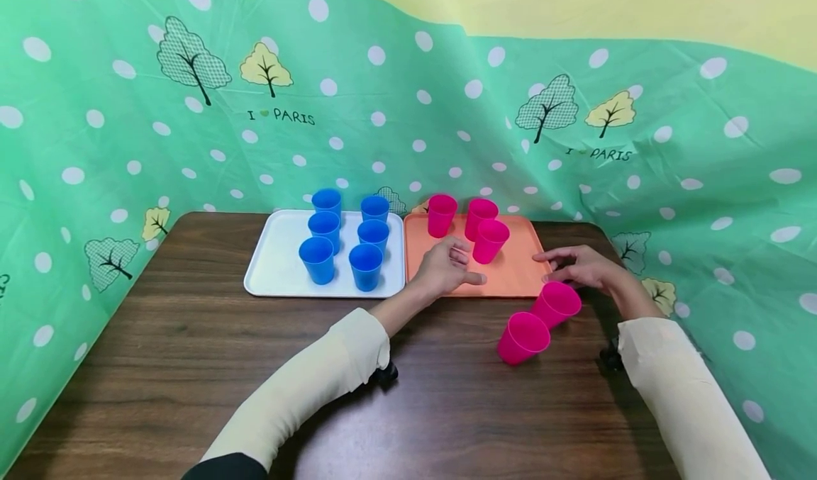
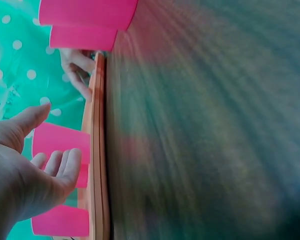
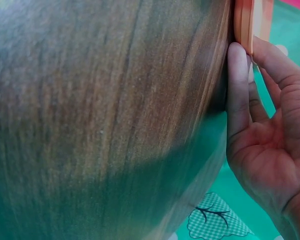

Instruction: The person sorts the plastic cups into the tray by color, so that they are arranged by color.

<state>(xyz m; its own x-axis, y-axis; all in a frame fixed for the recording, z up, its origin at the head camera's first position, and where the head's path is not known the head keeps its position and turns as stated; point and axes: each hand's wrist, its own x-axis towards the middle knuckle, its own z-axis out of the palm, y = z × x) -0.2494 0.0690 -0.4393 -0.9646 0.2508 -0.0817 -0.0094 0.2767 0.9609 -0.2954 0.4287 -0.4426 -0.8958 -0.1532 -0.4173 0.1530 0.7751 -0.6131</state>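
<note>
Over the orange tray (image 1: pixel 510 278), my left hand (image 1: pixel 442 271) is spread with nothing in its fingers, just in front of a pink cup (image 1: pixel 491 242). Two more pink cups, one at the back left (image 1: pixel 442 216) and another beside it (image 1: pixel 480 215), stand upright on that tray. My right hand (image 1: pixel 582 267) is at the tray's right edge; in the right wrist view its thumb and a finger (image 3: pixel 275 62) pinch the front right corner. Before it on the table stand two pink cups, a farther one (image 1: pixel 557 305) and a nearer one (image 1: pixel 523 339).
A white tray (image 1: pixel 274 271) adjoins the orange one on the left, bearing several blue cups (image 1: pixel 317 260) in two rows. Both trays lie near the back of the brown wooden table (image 1: pixel 191 374). Behind it hangs a green dotted cloth (image 1: pixel 383 83).
</note>
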